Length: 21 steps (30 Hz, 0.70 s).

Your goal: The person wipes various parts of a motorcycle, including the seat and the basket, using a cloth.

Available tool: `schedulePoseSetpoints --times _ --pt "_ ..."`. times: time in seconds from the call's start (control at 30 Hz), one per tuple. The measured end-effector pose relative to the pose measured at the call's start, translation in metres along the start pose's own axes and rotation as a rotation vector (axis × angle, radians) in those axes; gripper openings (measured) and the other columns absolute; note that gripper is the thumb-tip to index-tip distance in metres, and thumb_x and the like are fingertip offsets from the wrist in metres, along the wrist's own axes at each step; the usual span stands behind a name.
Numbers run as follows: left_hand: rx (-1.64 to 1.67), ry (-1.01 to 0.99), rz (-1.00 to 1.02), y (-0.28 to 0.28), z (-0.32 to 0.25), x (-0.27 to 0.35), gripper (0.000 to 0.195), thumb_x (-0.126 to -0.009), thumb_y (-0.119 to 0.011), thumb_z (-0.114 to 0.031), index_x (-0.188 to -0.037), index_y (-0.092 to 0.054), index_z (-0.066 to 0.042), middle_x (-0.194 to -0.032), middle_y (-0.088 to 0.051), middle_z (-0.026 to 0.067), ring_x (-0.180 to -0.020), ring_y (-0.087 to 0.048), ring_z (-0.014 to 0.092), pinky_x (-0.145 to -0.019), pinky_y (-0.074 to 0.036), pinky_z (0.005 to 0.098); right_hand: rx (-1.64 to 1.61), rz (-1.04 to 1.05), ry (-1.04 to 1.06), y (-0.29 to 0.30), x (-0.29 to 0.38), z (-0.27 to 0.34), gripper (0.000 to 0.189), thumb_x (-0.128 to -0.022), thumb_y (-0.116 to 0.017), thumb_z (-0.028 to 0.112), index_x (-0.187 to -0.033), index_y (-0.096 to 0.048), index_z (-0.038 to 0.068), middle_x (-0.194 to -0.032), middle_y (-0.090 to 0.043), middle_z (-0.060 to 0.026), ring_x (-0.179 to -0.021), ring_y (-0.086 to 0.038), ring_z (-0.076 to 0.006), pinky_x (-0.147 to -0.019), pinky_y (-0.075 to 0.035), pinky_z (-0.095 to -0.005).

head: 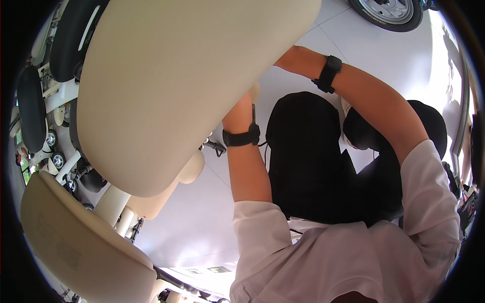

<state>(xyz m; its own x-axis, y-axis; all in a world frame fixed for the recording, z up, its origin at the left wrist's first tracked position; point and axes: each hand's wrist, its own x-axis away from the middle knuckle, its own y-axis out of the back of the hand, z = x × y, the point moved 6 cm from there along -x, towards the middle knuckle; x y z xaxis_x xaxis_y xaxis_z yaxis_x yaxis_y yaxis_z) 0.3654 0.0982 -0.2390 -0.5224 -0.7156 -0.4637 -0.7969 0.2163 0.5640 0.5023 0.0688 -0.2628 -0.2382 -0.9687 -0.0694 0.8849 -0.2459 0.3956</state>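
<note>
A large beige padded seat (178, 87) of an electric bike or scooter fills the upper left, close before me. Both of my hands reach in beneath its right edge, and their fingers are hidden there. Only the wrist end of my left hand (239, 113) shows, below the seat's edge and above a black wristband (241, 136). Farther up, the wrist end of my right hand (297, 58) goes behind the same edge, with another black band (328, 74) on that arm. What either hand touches is hidden. A dark metal part (216, 147) sticks out below the seat beside my left wrist.
A beige padded backrest (83, 242) stands at the lower left. Black saddles (31, 110) and several parked two-wheelers line the left side. A wheel with a black tyre (401, 22) stands at the top right. My bent knees (303, 128) are above pale floor tiles (189, 227).
</note>
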Motion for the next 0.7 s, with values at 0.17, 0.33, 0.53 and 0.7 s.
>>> schedulePoseSetpoints --times 0.17,0.33,0.53,0.7 --pt "-0.159 0.117 -0.067 -0.023 -0.01 0.009 0.023 -0.087 -0.065 -0.007 -0.107 -0.064 0.005 -0.104 -0.068 0.0178 -0.091 -0.065 0.035 -0.083 -0.05 0.0409 0.335 -0.243 0.22 -0.016 0.012 -0.036 0.035 -0.085 -0.061 0.029 -0.112 -0.065 0.008 -0.102 -0.067 -0.0148 -0.093 -0.061 -0.0361 -0.082 -0.049 -0.0443" --pt "-0.149 0.142 -0.25 0.012 0.008 0.03 0.023 -0.086 -0.066 -0.007 -0.108 -0.065 0.003 -0.104 -0.068 0.0168 -0.09 -0.064 0.034 -0.082 -0.05 0.0415 0.162 -0.31 0.52 -0.021 0.021 0.034 0.039 -0.081 -0.068 0.032 -0.11 -0.064 0.007 -0.104 -0.066 -0.0126 -0.094 -0.061 -0.0355 -0.082 -0.049 -0.0458" --pt "-0.089 -0.106 -0.179 -0.001 0.002 0.015 0.023 -0.086 -0.067 -0.008 -0.106 -0.064 0.003 -0.103 -0.068 0.0144 -0.088 -0.064 0.031 -0.079 -0.05 0.0397 0.177 -0.208 0.372 0.013 0.012 -0.006 0.038 -0.082 -0.069 0.032 -0.11 -0.065 0.007 -0.104 -0.067 -0.0126 -0.094 -0.062 -0.0338 -0.083 -0.05 -0.044" --pt "-0.122 -0.238 -0.117 -0.018 0.003 0.012 0.023 -0.087 -0.068 -0.009 -0.105 -0.064 0.004 -0.102 -0.068 0.012 -0.087 -0.063 0.027 -0.076 -0.051 0.0377 0.206 -0.2 0.316 0.025 0.008 -0.02 0.035 -0.083 -0.068 0.03 -0.109 -0.066 0.006 -0.102 -0.067 -0.0132 -0.093 -0.062 -0.0329 -0.082 -0.05 -0.0426"
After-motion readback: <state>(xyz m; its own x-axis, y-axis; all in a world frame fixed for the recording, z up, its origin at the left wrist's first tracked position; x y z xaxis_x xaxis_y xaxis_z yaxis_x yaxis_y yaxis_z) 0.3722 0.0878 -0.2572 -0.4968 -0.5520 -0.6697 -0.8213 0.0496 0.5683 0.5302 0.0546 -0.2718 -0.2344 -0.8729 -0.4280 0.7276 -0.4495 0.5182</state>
